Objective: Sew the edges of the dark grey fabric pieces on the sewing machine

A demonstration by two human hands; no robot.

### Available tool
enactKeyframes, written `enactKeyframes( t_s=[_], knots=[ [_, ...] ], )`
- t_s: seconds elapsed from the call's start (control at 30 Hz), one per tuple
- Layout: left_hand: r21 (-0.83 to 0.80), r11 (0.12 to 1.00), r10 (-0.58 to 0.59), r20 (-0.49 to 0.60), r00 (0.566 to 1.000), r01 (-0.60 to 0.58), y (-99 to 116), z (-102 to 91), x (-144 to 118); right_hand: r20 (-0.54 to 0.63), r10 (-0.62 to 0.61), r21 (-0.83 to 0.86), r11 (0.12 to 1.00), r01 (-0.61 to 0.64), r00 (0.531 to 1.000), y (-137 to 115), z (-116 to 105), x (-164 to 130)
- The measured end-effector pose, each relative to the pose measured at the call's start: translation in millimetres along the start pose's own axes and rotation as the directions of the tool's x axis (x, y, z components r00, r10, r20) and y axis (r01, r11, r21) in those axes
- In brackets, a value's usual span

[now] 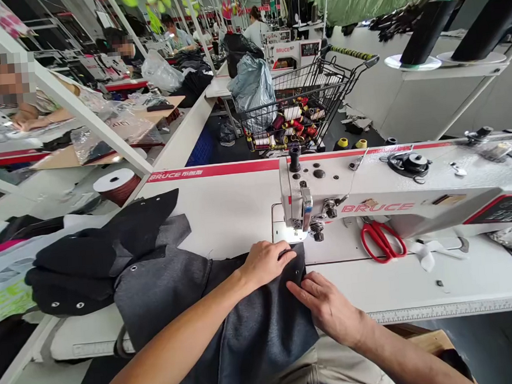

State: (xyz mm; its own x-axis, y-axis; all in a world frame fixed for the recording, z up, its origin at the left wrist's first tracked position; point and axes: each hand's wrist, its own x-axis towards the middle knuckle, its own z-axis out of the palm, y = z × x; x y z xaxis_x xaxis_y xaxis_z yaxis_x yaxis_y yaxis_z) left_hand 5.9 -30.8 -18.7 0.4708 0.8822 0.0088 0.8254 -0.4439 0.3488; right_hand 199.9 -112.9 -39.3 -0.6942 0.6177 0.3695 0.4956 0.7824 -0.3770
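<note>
At centre frame the dark grey fabric [256, 315] lies on the desk [230, 205], its top edge at the sewing machine [326, 193] needle. The left hand [267, 261] and right hand [325, 304] press flat on it, fingers spread, gripping nothing. Most of the cloth lies short of the needle, so stitching looks barely begun.

Needle and presser foot of the sewing machine [327, 201] can't be made out: glare from the lamp, and the left hand [267, 261] covers the dark fabric [248, 327] just in front of the machine head. Fabric's near end is cut off by the bottom edge, as are both forearms; the machine's right end runs out at the right edge. Red scissors [382, 240] sit half under the machine arm, blades hidden; spool labels in the cart [306, 103] behind the machine too small to read.
</note>
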Motion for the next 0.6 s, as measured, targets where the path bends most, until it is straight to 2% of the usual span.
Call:
enactKeyframes(
  t_s=[0.13, 0.3, 0.47, 0.6],
  knots=[
    [0.139, 0.99, -0.048, 0.078, 0.996, 0.037, 3.1, -4.2, 5.3, -0.032, 0.038, -0.134, 0.99, -0.042, 0.999, 2.3, -3.9, 5.7],
    [0.102, 0.993, -0.071, 0.113, 0.991, 0.059, 3.4, -7.0, 7.8, -0.094, 0.045, -0.167, 0.984, -0.06, 0.995, 5.7, -8.2, 7.6],
    [0.066, 0.995, -0.085, 0.117, 0.99, 0.078, 3.4, -8.7, 8.7, -0.064, 0.006, -0.165, 0.986, -0.017, 0.998, 8.6, -5.7, 7.0],
    [0.098, 0.992, -0.085, 0.116, 0.99, 0.074, 5.5, -9.4, 8.9, -0.033, 0.042, -0.149, 0.988, -0.047, 0.999, 10.1, -1.7, 6.5]
  ],
)
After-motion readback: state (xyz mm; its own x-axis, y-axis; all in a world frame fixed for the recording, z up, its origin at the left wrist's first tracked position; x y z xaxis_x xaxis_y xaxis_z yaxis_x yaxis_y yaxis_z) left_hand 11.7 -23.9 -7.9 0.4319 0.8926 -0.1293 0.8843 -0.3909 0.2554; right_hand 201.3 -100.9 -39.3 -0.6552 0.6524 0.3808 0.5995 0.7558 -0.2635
